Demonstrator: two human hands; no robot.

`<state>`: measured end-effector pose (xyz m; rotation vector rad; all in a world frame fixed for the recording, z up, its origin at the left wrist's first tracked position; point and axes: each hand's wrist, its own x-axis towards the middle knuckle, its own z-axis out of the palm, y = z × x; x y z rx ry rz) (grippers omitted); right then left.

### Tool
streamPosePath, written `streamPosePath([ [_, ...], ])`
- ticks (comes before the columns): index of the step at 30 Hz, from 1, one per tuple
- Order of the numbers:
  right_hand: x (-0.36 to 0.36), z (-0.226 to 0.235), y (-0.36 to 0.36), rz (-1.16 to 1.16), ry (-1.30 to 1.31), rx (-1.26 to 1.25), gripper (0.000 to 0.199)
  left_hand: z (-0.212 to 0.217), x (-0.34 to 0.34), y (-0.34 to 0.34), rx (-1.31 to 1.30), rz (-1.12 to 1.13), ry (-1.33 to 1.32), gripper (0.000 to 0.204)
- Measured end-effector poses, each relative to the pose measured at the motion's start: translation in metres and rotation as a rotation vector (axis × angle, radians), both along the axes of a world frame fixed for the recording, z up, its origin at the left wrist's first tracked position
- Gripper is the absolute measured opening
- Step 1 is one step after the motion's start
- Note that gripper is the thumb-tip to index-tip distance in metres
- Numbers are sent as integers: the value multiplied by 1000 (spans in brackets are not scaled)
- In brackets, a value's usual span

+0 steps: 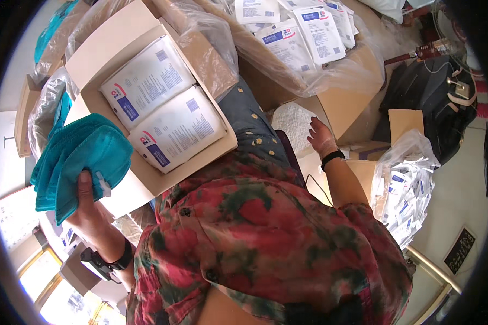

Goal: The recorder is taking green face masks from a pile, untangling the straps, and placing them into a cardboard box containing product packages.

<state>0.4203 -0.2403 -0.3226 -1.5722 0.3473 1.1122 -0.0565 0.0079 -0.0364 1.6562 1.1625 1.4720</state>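
While the left hand [87,212] grips teal pads [78,160], its fingers seem mostly hidden.

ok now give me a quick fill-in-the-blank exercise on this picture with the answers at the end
1. The left hand has its ____ laid against the near face of the teal stack.
2. Side by side on top in the open box lie ____ white packets.
3. The right hand is apart from the stack, and the band on its wrist is coloured ____.

Missing words: thumb; two; black
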Motion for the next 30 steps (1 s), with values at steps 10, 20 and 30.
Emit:
streamPosePath([
  [10,-65,159,113,563,-243,488,29,1,22,-4,-127,-127,-76,32],
  [20,-208,365,231,1379,-1275,1294,67,18,22,-21,-47,-144,3,34],
  [30,-213,397,240,1443,-988,1193,35,41,16,0,-13,-403,99,59],
])
